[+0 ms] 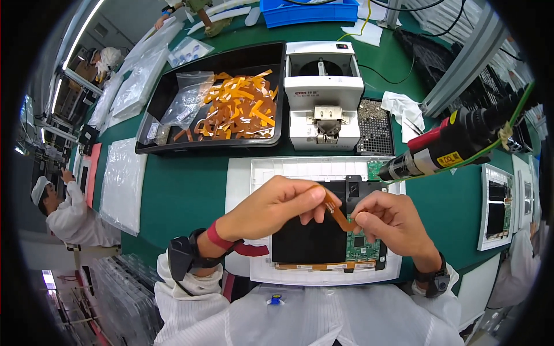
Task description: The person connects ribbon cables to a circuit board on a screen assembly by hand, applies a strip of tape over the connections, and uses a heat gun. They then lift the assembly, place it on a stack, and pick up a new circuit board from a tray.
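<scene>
Fingers (306, 203) pinched closed on orange flex strip (335, 213) — left hand (271, 209) top, right hand (398, 224) bottom — long axis slanting down-right.

We log a green worktable (173, 187) across most of the view, edges curving with the lens; grey metal post (470, 62) slanting at upper right; grey wall (128, 26) at upper left, bright strip light (83, 36) running diagonally beside it; pale rail (84, 84) just below; at lower left we mark a bright patch (49, 279), window or lamp, we can't tell; lower-left surroundings dim, details too small.
</scene>
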`<state>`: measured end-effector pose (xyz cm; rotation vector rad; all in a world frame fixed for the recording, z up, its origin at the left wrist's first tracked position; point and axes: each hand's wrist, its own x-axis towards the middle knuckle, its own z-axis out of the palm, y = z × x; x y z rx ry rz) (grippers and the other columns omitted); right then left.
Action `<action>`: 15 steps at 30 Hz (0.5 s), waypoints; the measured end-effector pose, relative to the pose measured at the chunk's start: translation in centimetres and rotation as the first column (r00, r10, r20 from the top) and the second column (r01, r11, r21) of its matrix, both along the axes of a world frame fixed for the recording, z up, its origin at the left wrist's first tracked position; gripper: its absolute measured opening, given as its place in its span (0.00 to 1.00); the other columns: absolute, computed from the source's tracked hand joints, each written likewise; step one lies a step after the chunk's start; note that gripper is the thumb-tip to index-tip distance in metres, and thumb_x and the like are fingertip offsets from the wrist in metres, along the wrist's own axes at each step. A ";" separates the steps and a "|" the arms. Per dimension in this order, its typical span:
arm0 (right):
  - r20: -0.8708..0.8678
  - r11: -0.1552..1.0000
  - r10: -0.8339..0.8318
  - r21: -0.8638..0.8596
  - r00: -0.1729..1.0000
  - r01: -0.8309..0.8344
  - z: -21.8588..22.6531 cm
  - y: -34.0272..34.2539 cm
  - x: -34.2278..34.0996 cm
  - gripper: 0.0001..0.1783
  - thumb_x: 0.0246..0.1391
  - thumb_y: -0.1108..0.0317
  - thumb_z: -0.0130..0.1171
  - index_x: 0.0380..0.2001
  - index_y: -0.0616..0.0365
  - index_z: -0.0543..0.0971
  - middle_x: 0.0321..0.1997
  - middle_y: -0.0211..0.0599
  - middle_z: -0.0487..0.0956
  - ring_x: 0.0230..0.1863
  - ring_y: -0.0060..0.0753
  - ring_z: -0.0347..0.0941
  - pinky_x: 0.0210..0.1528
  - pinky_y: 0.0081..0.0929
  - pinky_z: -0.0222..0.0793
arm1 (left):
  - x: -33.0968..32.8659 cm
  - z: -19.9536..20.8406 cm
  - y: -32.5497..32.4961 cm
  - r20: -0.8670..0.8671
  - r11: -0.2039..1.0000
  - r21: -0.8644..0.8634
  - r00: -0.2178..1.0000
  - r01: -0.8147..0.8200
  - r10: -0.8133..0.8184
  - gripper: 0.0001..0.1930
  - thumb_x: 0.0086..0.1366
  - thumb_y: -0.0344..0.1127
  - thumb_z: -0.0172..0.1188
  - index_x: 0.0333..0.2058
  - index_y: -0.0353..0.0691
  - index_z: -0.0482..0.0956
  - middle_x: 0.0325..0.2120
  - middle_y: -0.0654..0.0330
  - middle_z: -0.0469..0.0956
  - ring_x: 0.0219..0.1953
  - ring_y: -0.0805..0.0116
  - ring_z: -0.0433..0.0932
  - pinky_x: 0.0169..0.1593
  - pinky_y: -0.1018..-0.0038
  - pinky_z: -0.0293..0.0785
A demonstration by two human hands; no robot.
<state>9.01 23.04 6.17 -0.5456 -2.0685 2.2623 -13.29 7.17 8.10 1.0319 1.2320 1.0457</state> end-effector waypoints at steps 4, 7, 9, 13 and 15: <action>-0.030 0.990 -0.134 -0.049 0.991 0.133 -0.2 -0.1 0.1 0.09 0.68 0.72 0.58 0.45 0.67 0.78 0.32 0.40 0.84 0.21 0.14 0.73 0.25 0.14 0.69 | -1.6 -1.7 0.4 0.304 0.990 0.131 0.953 -0.056 0.014 0.32 0.82 0.53 0.35 0.60 0.28 0.75 0.41 0.56 0.81 0.36 0.74 0.74 0.47 0.76 0.72; -0.019 0.981 -0.155 -0.123 0.988 0.152 -0.6 0.3 -0.1 0.08 0.68 0.72 0.58 0.44 0.67 0.78 0.33 0.42 0.85 0.21 0.15 0.73 0.25 0.14 0.68 | -2.2 -2.2 0.7 0.312 0.977 0.201 0.950 -0.074 0.007 0.31 0.81 0.53 0.39 0.62 0.27 0.72 0.43 0.56 0.81 0.37 0.75 0.73 0.48 0.76 0.72; -0.028 0.977 -0.166 -0.143 0.986 0.160 -0.7 0.1 -0.2 0.08 0.68 0.72 0.58 0.44 0.67 0.78 0.33 0.43 0.85 0.21 0.15 0.73 0.24 0.14 0.68 | -2.0 -2.3 0.5 0.224 0.979 0.200 0.975 -0.041 -0.005 0.27 0.80 0.47 0.48 0.64 0.29 0.71 0.45 0.56 0.81 0.39 0.76 0.74 0.49 0.76 0.72; -0.034 0.970 -0.126 -0.215 0.991 0.116 -1.0 -0.3 -0.5 0.09 0.68 0.70 0.59 0.44 0.66 0.78 0.33 0.44 0.85 0.20 0.15 0.73 0.24 0.14 0.67 | -0.9 -2.3 0.4 0.093 0.989 0.144 0.996 -0.024 0.010 0.25 0.73 0.30 0.60 0.66 0.36 0.70 0.54 0.54 0.78 0.42 0.74 0.74 0.52 0.76 0.72; -0.036 0.950 -0.110 -0.298 0.993 0.094 -1.4 -0.5 -0.6 0.10 0.69 0.69 0.58 0.45 0.66 0.77 0.34 0.43 0.84 0.20 0.16 0.72 0.23 0.14 0.66 | -0.2 -1.8 0.7 -0.025 0.988 0.152 1.000 -0.011 0.015 0.24 0.74 0.36 0.61 0.64 0.35 0.73 0.47 0.63 0.80 0.41 0.78 0.75 0.51 0.76 0.74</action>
